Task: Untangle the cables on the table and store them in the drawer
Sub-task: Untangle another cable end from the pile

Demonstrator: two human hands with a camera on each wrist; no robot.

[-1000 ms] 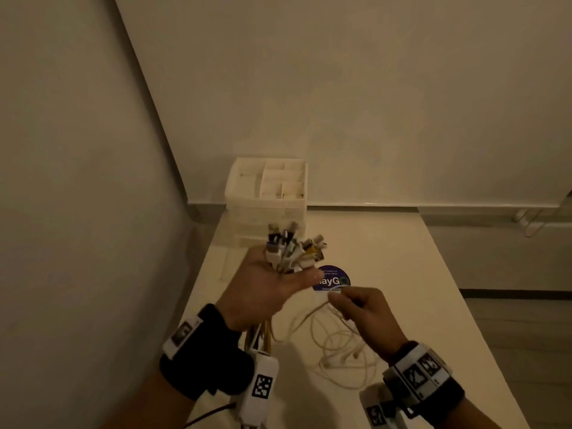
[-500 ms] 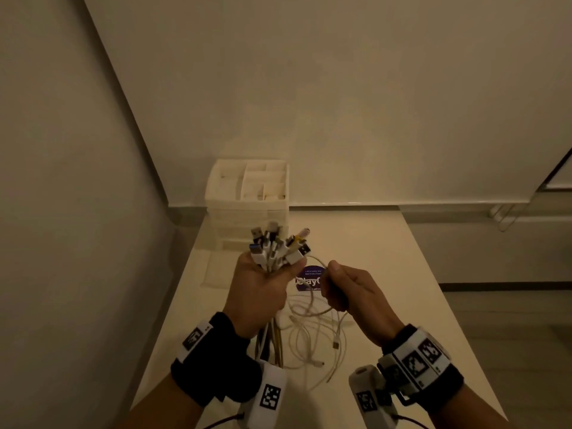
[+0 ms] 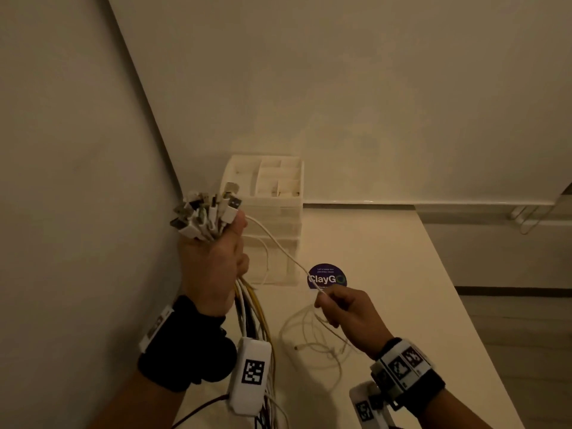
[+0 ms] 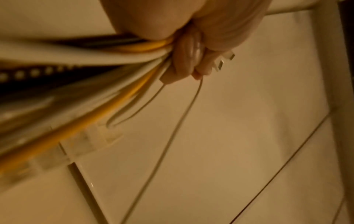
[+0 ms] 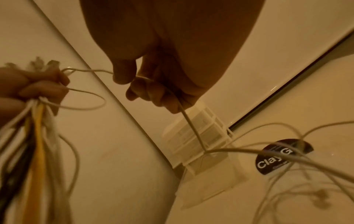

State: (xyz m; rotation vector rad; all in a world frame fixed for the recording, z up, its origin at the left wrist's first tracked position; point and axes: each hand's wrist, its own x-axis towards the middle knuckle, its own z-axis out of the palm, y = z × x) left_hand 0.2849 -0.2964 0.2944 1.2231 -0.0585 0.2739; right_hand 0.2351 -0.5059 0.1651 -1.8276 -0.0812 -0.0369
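My left hand [image 3: 213, 261] grips a thick bundle of cables [image 3: 205, 216], plug ends fanned out above the fist; yellow, white and dark strands [image 3: 253, 317] hang below it. In the left wrist view the curled fingers [image 4: 188, 60] clamp those strands [image 4: 134, 84]. My right hand [image 3: 343, 308] pinches one thin white cable [image 3: 278, 246] that runs taut up to the left thumb; the right wrist view shows it passing through the fingers [image 5: 145, 89]. Loose white cable loops [image 3: 312, 335] lie on the table below the right hand. The white drawer unit [image 3: 272, 218] stands in the corner, a drawer pulled out.
The white table [image 3: 387, 274] runs along the left wall [image 3: 77, 212]; its right edge drops to the floor. A round purple sticker [image 3: 326, 277] lies on the table beside the drawer unit. The unit's top tray [image 3: 272, 178] has several compartments.
My left hand rose and shifted left with the bundle. My right hand moved away from it to the right and down, drawing the thin white cable taut between the hands.
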